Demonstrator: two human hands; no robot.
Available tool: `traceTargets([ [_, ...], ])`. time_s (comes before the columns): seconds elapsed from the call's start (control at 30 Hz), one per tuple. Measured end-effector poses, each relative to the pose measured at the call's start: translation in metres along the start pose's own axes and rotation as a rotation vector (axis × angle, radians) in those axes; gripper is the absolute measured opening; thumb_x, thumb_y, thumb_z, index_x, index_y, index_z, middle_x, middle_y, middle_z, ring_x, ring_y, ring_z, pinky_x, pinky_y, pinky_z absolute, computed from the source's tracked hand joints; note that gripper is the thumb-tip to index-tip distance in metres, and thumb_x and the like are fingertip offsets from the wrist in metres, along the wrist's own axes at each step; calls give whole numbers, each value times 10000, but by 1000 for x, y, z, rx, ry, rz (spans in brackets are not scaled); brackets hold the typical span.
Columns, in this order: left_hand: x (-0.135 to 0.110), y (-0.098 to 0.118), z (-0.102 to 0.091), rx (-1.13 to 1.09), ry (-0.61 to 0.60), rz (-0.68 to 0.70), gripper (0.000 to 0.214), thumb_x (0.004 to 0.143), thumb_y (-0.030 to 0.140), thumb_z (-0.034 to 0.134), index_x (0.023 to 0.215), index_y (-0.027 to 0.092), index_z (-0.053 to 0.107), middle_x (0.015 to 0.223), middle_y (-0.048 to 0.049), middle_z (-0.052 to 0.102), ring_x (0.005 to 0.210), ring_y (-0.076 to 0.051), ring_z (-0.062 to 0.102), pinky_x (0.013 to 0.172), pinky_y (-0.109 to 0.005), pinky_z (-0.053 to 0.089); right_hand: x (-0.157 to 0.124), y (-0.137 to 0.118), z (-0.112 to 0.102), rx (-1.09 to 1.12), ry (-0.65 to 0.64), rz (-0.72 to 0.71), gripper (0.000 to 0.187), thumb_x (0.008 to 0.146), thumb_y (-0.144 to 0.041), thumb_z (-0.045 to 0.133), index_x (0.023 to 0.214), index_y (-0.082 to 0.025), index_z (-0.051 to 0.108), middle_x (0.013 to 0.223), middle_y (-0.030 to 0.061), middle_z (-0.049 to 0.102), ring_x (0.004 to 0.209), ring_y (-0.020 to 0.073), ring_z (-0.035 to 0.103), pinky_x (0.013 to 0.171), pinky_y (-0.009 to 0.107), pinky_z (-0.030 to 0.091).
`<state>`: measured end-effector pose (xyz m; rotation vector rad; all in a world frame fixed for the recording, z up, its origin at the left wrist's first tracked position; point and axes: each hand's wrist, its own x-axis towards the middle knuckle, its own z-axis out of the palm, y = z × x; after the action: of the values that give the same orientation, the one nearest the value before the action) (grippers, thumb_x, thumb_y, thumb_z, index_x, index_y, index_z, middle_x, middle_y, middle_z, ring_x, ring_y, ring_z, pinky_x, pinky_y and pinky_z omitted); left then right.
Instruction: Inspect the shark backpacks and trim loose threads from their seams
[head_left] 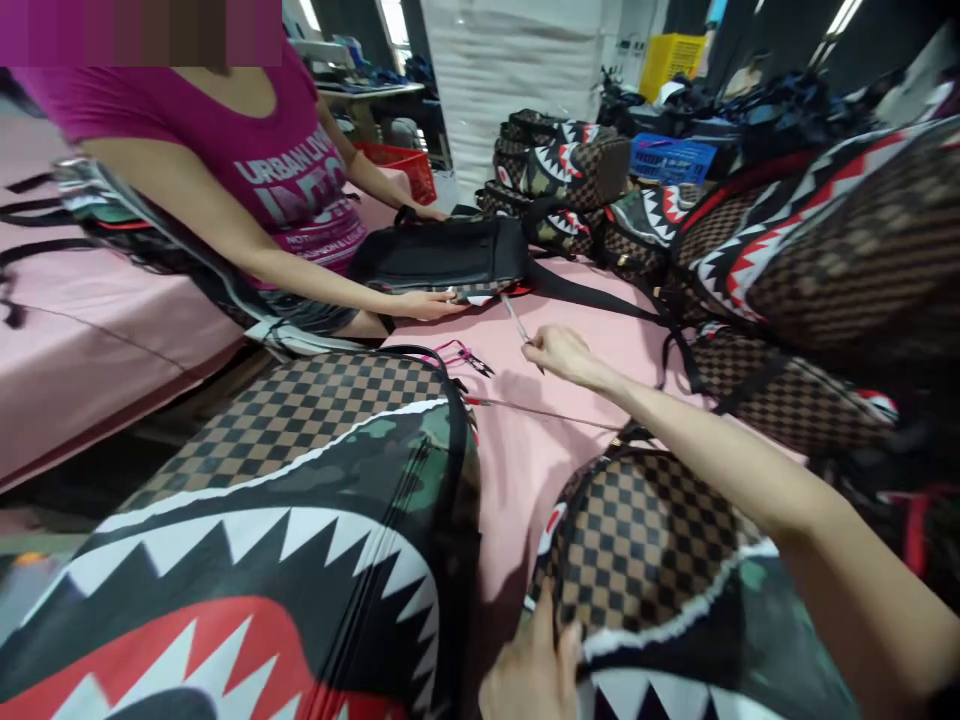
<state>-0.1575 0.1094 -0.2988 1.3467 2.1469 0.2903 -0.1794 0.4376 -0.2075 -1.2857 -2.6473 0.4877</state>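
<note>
My right hand (pixel 562 355) is out over the pink table, closed around a slim silver pen-like tool (pixel 515 318) whose far end points toward a black bag. I cannot make out its exact kind. At the bottom, my left hand (pixel 529 670) grips the side edge of a checkered backpack (pixel 645 540) with a shark-mouth print. Another, larger shark-mouth backpack (pixel 300 430) lies to the left, with loose black cords across its front. Between them on the table are small black-handled snippers (pixel 476 362) with a pink cord.
Across the table (pixel 517 470), a person in a magenta shirt (pixel 262 150) has both hands on the black bag (pixel 450 255). Finished-looking shark-print backpacks (pixel 559 160) are piled at the back and right. A red basket (pixel 401 172) and blue basket (pixel 671 158) stand behind.
</note>
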Motion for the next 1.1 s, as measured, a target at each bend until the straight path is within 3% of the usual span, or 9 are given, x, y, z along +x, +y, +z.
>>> traceTargets([
  [0.17, -8, 8, -17, 95, -55, -34, 472, 929, 379, 278, 1315, 203, 485, 925, -129, 707, 794, -264, 670, 709, -342, 472, -175, 4, -119, 646, 282, -48, 111, 759, -231, 542, 745, -139, 602, 564, -15, 605, 435, 68, 467, 447, 191, 352],
  [0.27, -28, 5, -19, 77, -24, -30, 490, 928, 423, 258, 1286, 199, 506, 999, -133, 694, 896, -277, 653, 774, -352, 458, -306, 16, -146, 882, 524, 19, 183, 794, -320, 573, 858, -159, 631, 443, -72, 485, 368, 65, 422, 435, 202, 363],
  [0.4, -59, -6, -11, 36, -6, -61, 493, 914, 430, 275, 1274, 195, 515, 1102, -123, 664, 1038, -289, 602, 848, -361, 440, -461, 43, -115, 945, 690, 196, 236, 801, -404, 592, 886, -194, 658, 363, -77, 372, 544, 161, 588, 544, 261, 448],
  [0.53, -89, -12, 6, -16, 53, -84, 488, 902, 442, 296, 1230, 183, 548, 1109, -109, 662, 1082, -293, 574, 909, -381, 413, -552, 75, -46, 1076, 626, 389, 350, 816, -448, 552, 1046, -199, 638, 442, -75, 418, 426, 112, 452, 429, 238, 367],
  [0.73, -132, 1, 26, -16, 190, -132, 488, 910, 402, 291, 1263, 134, 496, 1170, -147, 622, 1079, -292, 572, 892, -379, 433, -582, 94, 24, 1223, 564, 444, 342, 797, -475, 559, 911, -165, 651, 498, -41, 507, 455, 100, 451, 416, 212, 316],
  [0.83, -147, 41, 37, 122, 465, -42, 538, 904, 351, 337, 1374, 89, 342, 1339, -190, 483, 1245, -321, 432, 981, -455, 366, -566, 97, 33, 1223, 578, 446, 312, 763, -460, 599, 895, -178, 626, 626, -13, 607, 425, 85, 437, 407, 212, 317],
  [0.9, -153, 78, 56, 287, 599, 194, 511, 895, 307, 368, 1368, 114, 364, 1432, -165, 372, 1351, -341, 253, 1053, -542, 240, -547, 100, 32, 1160, 621, 432, 275, 769, -449, 585, 858, -189, 610, 665, -14, 618, 419, 79, 431, 417, 210, 329],
  [1.0, -156, 128, 103, 432, 324, 663, 446, 878, 338, 426, 1291, 177, 472, 1437, -109, 384, 1362, -330, 239, 1069, -575, 202, -512, 105, 28, 995, 698, 420, 235, 802, -423, 518, 837, -200, 584, 668, -20, 609, 497, 104, 493, 492, 217, 385],
  [1.1, -154, 148, 151, 429, 216, 807, 543, 875, 393, 445, 1322, 86, 418, 1452, -169, 336, 1371, -305, 228, 1086, -522, 235, -481, 111, 31, 823, 676, 416, 231, 803, -407, 477, 849, -201, 570, 709, -8, 627, 591, 131, 545, 590, 238, 431],
])
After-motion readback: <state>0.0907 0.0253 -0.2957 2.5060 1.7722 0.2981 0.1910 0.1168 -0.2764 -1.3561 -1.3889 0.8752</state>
